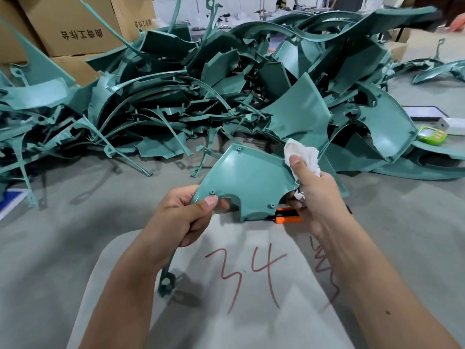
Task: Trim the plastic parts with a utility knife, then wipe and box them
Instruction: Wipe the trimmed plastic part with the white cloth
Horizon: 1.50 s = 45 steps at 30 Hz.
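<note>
I hold a flat teal plastic part (247,176) with a round notch in its lower edge above the table. My left hand (187,216) pinches its lower left corner between thumb and fingers. My right hand (315,192) grips a crumpled white cloth (300,153) and presses it with the thumb on the part's right edge. An orange utility knife (288,219) lies on the table just under the part, partly hidden by it and by my right hand.
A big heap of teal plastic parts and trimmed strips (201,96) fills the table behind. Cardboard boxes (75,28) stand at the back left. A white sheet marked 34 (251,285) lies in front. A green device (431,134) and a phone (425,113) sit at right.
</note>
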Available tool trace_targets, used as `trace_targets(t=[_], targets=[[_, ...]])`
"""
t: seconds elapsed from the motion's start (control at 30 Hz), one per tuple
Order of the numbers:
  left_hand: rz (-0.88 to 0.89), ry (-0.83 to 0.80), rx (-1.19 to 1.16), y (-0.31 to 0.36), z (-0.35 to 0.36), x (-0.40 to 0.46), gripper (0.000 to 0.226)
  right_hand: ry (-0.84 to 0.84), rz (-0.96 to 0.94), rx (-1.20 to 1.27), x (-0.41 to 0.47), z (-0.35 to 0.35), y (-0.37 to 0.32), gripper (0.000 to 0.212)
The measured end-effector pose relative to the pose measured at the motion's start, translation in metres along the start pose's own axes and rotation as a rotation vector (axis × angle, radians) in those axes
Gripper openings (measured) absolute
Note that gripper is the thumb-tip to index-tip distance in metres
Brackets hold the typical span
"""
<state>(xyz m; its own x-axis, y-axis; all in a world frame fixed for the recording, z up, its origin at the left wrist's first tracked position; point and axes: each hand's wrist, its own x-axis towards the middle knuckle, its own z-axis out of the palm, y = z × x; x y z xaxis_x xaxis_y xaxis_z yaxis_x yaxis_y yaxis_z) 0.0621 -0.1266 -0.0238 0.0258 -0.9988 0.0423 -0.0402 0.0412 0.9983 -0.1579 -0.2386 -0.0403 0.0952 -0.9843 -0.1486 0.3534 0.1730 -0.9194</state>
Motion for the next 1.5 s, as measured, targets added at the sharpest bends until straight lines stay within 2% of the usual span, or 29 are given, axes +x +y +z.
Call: trace_targets(t=[0.2,0.27,0.33,0.4,0.5,0.57,0.63,0.67,0.73,0.8,0.87,0.93,1.0,1.07,1.13,1.2,1.27,1.37,1.5], targets=[[0.133,0.106,0.234,-0.004,0.005,0.002,0.034,0.077,-0.012,0.106,-0.007,0.007,0.002,0.023],[0.251,0.329,0.564,-0.007,0.006,0.004,0.025,0.125,-0.046,0.113,-0.009,0.010,-0.001,0.020],[0.358,0.723,0.882,-0.008,0.013,0.007,0.019,0.201,-0.084,0.174,-0.009,0.011,-0.004,0.018],[0.480,0.994,0.886,-0.009,0.025,0.008,0.021,0.242,-0.111,0.254,-0.010,0.011,-0.005,0.016],[0.631,1.109,0.767,-0.013,0.034,0.007,0.011,0.203,-0.146,0.320,-0.013,0.013,-0.004,0.015],[0.699,1.172,0.794,-0.014,0.038,0.005,0.008,0.219,-0.156,0.311,-0.014,0.014,-0.001,0.012],[0.781,1.124,0.819,-0.016,0.038,0.006,0.005,0.220,-0.163,0.300,-0.015,0.016,0.000,0.009],[0.756,1.020,0.718,-0.018,0.039,0.008,0.007,0.196,-0.164,0.300,-0.016,0.018,0.001,0.007],[0.480,0.722,0.265,-0.016,0.049,0.011,0.020,0.106,-0.152,0.312,-0.019,0.023,0.006,0.004],[0.236,0.520,-0.139,-0.017,0.058,0.015,0.040,-0.013,-0.124,0.308,-0.025,0.030,0.013,0.014],[0.153,0.510,-0.337,-0.020,0.060,0.019,0.045,-0.139,-0.090,0.226,-0.029,0.034,0.021,0.024],[0.130,0.627,-0.470,-0.019,0.054,0.020,0.029,-0.275,-0.049,0.123,-0.030,0.035,0.026,0.023],[0.119,0.675,-0.504,-0.021,0.042,0.022,0.014,-0.325,-0.072,-0.020,-0.029,0.032,0.028,0.025],[0.124,0.647,-0.470,-0.020,0.029,0.022,0.012,-0.338,-0.144,-0.176,-0.028,0.031,0.029,0.014],[0.142,0.633,-0.367,-0.017,0.019,0.021,0.015,-0.338,-0.153,-0.165,-0.030,0.030,0.029,0.006],[0.180,0.634,-0.224,-0.017,0.015,0.019,0.017,-0.277,-0.173,-0.093,-0.029,0.029,0.027,0.010],[0.245,0.595,-0.070,-0.019,0.019,0.017,0.018,-0.229,-0.265,-0.147,-0.025,0.024,0.026,0.013],[0.322,0.496,0.086,-0.022,0.027,0.014,0.020,-0.327,-0.289,-0.250,-0.023,0.022,0.026,0.013],[0.267,0.346,-0.046,-0.018,0.022,0.014,0.026,-0.299,-0.346,-0.225,-0.020,0.021,0.025,0.017]])
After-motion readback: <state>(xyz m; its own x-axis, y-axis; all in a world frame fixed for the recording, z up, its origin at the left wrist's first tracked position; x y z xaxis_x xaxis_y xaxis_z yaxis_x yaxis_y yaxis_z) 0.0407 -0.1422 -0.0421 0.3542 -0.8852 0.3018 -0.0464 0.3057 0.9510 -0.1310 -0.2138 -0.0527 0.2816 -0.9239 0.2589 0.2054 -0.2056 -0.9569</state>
